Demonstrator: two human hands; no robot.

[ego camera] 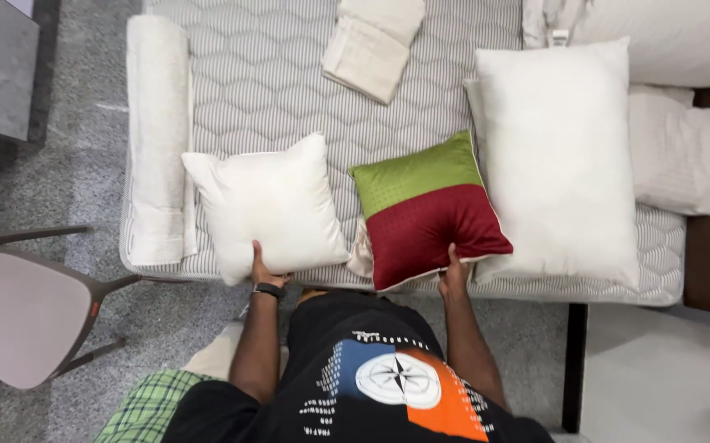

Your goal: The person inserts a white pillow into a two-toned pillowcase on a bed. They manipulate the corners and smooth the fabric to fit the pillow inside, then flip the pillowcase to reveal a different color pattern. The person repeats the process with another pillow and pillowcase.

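A square white cushion (269, 205) lies near the front edge of the quilted mattress (273, 90). My left hand (263, 269) grips its near edge. Beside it to the right sits a green and dark red cushion (422, 207), and my right hand (453, 272) holds that cushion's near corner. Both hands reach up from the bottom of the view over the mattress edge.
A large white pillow (556, 160) lies right of the coloured cushion, with more pillows (675, 152) behind it. A rolled white towel (156, 139) runs along the mattress's left side. Folded cream cloths (371, 45) sit at the back. A chair (22, 312) stands on the floor at left.
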